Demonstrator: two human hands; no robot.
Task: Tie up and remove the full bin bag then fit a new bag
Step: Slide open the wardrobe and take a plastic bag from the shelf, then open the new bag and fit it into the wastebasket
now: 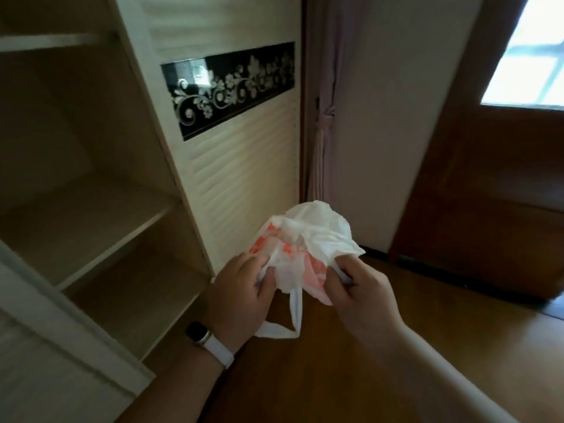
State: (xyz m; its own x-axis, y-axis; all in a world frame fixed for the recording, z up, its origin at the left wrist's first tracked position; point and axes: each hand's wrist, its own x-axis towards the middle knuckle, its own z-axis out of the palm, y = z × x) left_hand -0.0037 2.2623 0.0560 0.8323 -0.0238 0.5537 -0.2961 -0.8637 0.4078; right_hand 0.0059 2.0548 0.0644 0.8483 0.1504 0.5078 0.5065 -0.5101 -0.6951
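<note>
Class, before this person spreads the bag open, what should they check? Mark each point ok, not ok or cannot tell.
1. The left hand and the right hand both grip the bag: ok.
2. Bag mouth found and opened: not ok, the bag is crumpled.
3. The handle loop hangs free below the hands: ok.
4. Bag free of holes: cannot tell.
5. A bin at hand: cannot tell, none is in view.
</note>
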